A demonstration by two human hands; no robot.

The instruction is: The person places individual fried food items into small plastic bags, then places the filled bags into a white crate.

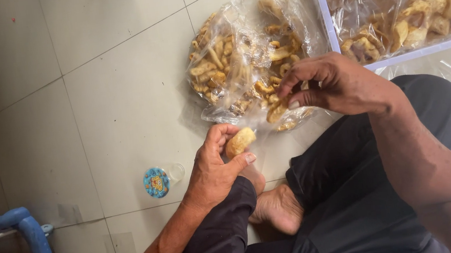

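While both hands pinch fried snacks, L hand (pixel 217 171) & R hand (pixel 327 84), snack bag (pixel 245 54) sits btwn them & tray (pixel 331 31).

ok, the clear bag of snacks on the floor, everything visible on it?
The clear plastic bag lies on the pale tiled floor, crinkled and glossy, its mouth towards the person. It is packed with golden-brown, curled fried pieces. The right hand reaches into its near edge, pinching one piece; the left hand holds another piece just below it. A white-rimmed tray lies beside it.
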